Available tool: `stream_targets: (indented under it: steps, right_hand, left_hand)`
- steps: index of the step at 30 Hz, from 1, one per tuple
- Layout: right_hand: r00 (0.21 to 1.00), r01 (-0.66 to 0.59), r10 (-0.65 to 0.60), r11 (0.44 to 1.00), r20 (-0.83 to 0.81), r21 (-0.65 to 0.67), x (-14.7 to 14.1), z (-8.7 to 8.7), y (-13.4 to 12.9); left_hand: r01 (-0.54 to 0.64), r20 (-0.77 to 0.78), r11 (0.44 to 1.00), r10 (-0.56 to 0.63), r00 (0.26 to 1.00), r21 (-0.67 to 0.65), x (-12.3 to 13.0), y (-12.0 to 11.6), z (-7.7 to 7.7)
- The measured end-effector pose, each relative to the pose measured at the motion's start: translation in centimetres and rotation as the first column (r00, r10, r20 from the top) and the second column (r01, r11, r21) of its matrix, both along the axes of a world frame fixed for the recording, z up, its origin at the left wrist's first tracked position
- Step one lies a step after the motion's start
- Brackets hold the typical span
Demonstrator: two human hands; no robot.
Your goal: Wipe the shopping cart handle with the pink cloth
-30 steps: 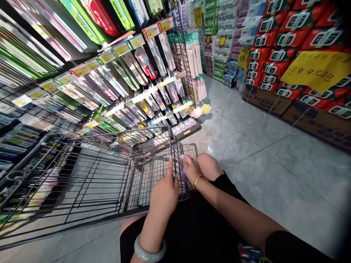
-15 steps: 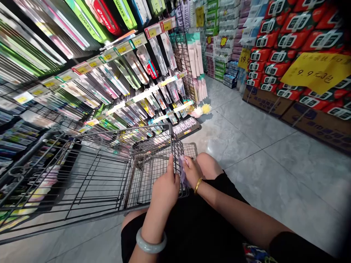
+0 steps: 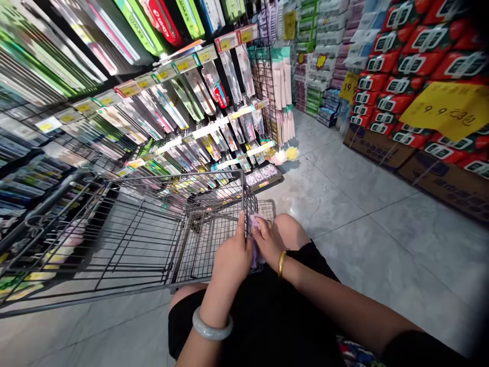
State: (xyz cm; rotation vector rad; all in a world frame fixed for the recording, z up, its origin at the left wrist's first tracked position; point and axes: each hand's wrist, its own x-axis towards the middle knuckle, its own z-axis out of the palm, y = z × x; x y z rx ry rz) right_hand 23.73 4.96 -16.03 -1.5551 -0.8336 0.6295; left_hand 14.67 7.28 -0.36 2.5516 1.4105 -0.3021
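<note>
A grey wire shopping cart (image 3: 244,191) lies in front of me, its near end beside my knees. My left hand (image 3: 234,257), with a pale bangle on the wrist, is at the cart's end frame, index finger stretched along it and the other fingers curled; what they grip is hidden. A purple cloth (image 3: 255,224) is against the outside of the wire end. My right hand (image 3: 267,242), below a gold bracelet, is closed on this cloth. Both hands are close together.
Shelves (image 3: 168,145) of hanging packaged goods stand beyond the cart. Red packs (image 3: 412,61) are stacked on brown cartons (image 3: 382,148) at the right, with a yellow price sign (image 3: 446,109). Grey floor tiles (image 3: 355,188) lie between.
My right hand has shifted slightly over the purple cloth, and more of the cloth shows. The shelves and red packs have moved a little to the right in view.
</note>
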Motion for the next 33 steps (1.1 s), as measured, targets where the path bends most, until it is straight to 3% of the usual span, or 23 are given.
stream_targets:
  steps: [3, 7, 11, 14, 17, 20, 22, 24, 26, 28, 31, 33]
  right_hand:
    - [0.999, -0.039, 0.039, 0.996, -0.005, 0.075, -0.7, 0.1, -1.7]
    - [0.994, -0.004, 0.02, 0.989, -0.108, 0.146, 1.4, 0.3, 0.8]
    - [0.976, 0.09, -0.045, 0.974, -0.211, 0.208, 3.4, 3.5, 3.5]
    - [0.999, -0.047, 0.046, 0.951, 0.011, 0.307, 3.0, 7.5, 3.1]
    - [0.911, -0.268, 0.169, 0.936, 0.377, 0.229, 3.1, 10.1, 3.6]
    - [0.823, -0.202, 0.124, 0.976, 0.555, 0.081, 5.3, 10.8, 7.0]
    - [0.783, -0.124, 0.078, 0.992, 0.618, 0.033, 7.1, 11.0, 9.6]
    - [0.722, -0.123, 0.096, 0.992, 0.686, -0.009, 8.0, 11.3, 10.9]
    - [0.634, -0.209, 0.186, 0.976, 0.751, -0.066, 7.7, 11.7, 9.9]
    - [0.542, -0.326, 0.291, 0.937, 0.789, -0.121, 6.6, 11.6, 7.0]
    - [0.494, -0.422, 0.341, 0.898, 0.8, -0.123, 5.1, 11.0, 2.4]
    - [0.477, -0.419, 0.334, 0.899, 0.813, -0.124, 5.2, 10.5, 1.4]
  left_hand:
    - [-0.006, 0.01, 1.0, 0.006, 1.0, 0.007, -0.1, 0.0, 0.0]
    - [-0.004, -0.003, 1.0, 0.004, 1.0, 0.013, -0.1, -0.1, 0.1]
    - [-0.008, 0.005, 1.0, 0.008, 1.0, 0.021, 0.0, -0.1, 0.0]
    - [-0.027, 0.007, 1.0, 0.027, 1.0, 0.011, -0.1, -0.1, -0.1]
    - [-0.039, 0.022, 0.999, 0.04, 0.999, -0.013, -0.2, -0.1, -0.3]
    - [-0.052, 0.044, 0.999, 0.052, 0.998, 0.0, -0.3, -0.1, -0.4]
    - [-0.056, 0.05, 0.998, 0.055, 0.997, 0.016, -0.3, -0.1, -0.4]
    - [-0.063, 0.056, 0.998, 0.062, 0.996, 0.019, -0.4, -0.2, -0.3]
    - [-0.068, 0.078, 0.998, 0.067, 0.995, 0.013, -0.5, -0.4, -0.3]
    - [-0.069, 0.11, 0.998, 0.068, 0.992, 0.001, -0.7, -0.5, -0.2]
    - [-0.064, 0.139, 0.998, 0.067, 0.988, -0.024, -0.9, -0.5, -0.3]
    - [-0.058, 0.159, 0.998, 0.06, 0.986, -0.018, -1.0, -0.5, -0.4]
